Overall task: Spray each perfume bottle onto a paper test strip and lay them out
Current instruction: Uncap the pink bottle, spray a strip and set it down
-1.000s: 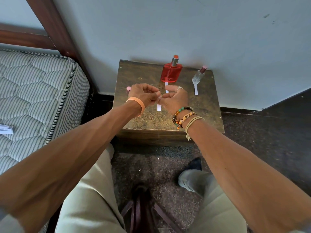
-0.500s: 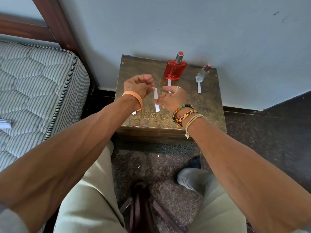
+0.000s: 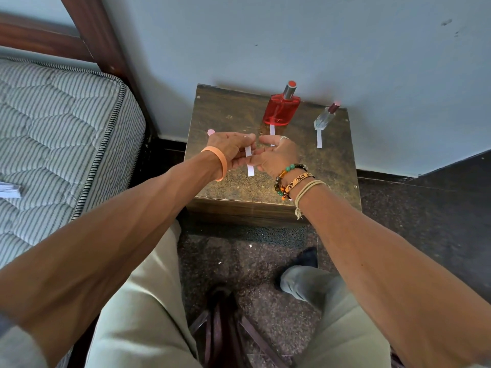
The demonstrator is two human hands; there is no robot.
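Observation:
A red perfume bottle (image 3: 281, 110) stands at the back of the small wooden table (image 3: 326, 168), with a white paper strip (image 3: 272, 130) lying in front of it. To its right stands a small clear bottle (image 3: 324, 118) with its own strip (image 3: 319, 139) in front. My left hand (image 3: 228, 152) and my right hand (image 3: 277, 156) meet over the table's middle. Both pinch a third white strip (image 3: 249, 166), which hangs down between them. Its upper end is hidden by my fingers.
A small pink cap (image 3: 211, 132) lies on the table just beyond my left hand. A striped mattress (image 3: 58, 123) is at the left, with a stack of white paper (image 3: 9, 189) on it. The wall runs right behind the table. My knees are below.
Half a second ago my left hand was raised away from the strip, which my right hand held. The left hand has come back and both hands now meet on it.

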